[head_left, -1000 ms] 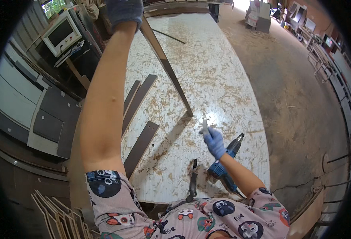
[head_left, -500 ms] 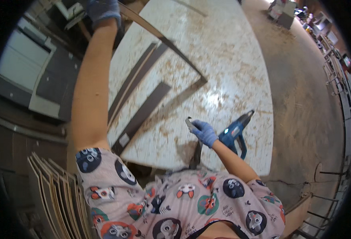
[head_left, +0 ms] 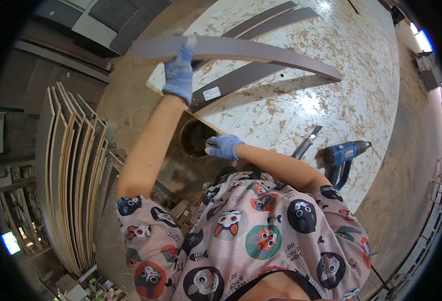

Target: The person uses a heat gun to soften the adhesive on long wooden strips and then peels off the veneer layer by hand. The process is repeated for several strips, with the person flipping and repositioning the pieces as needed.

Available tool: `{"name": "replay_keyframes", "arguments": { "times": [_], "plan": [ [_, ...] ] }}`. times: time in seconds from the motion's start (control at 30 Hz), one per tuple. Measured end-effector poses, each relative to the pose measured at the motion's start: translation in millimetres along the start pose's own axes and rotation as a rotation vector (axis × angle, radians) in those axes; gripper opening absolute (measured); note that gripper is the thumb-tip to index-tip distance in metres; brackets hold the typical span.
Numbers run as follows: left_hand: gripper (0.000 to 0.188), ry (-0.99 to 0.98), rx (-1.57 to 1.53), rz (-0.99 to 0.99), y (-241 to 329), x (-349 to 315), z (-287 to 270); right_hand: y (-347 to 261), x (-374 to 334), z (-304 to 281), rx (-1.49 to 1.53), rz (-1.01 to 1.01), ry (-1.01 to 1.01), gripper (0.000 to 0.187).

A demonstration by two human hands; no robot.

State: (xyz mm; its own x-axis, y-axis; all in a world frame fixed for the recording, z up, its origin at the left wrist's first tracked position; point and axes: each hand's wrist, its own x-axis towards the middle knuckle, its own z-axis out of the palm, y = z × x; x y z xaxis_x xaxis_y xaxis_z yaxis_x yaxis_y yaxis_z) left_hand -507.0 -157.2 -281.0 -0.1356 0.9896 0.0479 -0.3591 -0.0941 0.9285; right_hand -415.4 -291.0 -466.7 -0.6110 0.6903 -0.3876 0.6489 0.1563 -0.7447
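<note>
My left hand (head_left: 180, 75), in a blue work glove, is closed around one end of a long grey-brown board (head_left: 241, 49). The board is tilted, its far end low over the table on the right. Near the table's front edge, my gloved right hand (head_left: 224, 146) is beside a dark round bin (head_left: 193, 138). Its fingers are loosely bent and slightly apart, with nothing visible in them. Beneath the held board, another dark board (head_left: 236, 83) with a white label lies on the white table (head_left: 351, 75).
A blue heat gun (head_left: 342, 153) rests on the table at the right, beside a dark-handled bladed tool (head_left: 305, 144). Two more strips (head_left: 281, 30) lie at the back among brown shavings. Several thin panels (head_left: 73, 175) stand upright on the left.
My left hand has brought the board nearer and swung it crosswise over the table. My right hand has moved left to the bin; the small curled strip it held is no longer visible.
</note>
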Motion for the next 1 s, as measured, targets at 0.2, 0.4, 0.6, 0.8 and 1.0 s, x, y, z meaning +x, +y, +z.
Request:
{"name": "replay_keyframes", "arguments": {
  "times": [0.2,0.4,0.6,0.8,1.0],
  "plan": [
    [0.047,-0.022,-0.047,-0.268,-41,-12,-65,-31,56,-4,-0.109,0.032,0.001,0.059],
    [0.048,-0.003,-0.258,-0.491,-64,-27,-83,23,-20,-24,0.023,0.160,0.545,0.037],
    [0.047,0.166,-0.595,-0.782,-136,-62,-166,129,-148,9,-0.300,0.875,1.277,0.050],
    [0.056,0.245,-0.903,-1.328,-189,-141,-225,142,-160,26,-0.187,1.095,1.186,0.058],
    [0.038,-0.467,-0.386,-1.383,-165,-166,-177,160,-168,35,0.439,0.855,1.502,0.058]
  ]
}}
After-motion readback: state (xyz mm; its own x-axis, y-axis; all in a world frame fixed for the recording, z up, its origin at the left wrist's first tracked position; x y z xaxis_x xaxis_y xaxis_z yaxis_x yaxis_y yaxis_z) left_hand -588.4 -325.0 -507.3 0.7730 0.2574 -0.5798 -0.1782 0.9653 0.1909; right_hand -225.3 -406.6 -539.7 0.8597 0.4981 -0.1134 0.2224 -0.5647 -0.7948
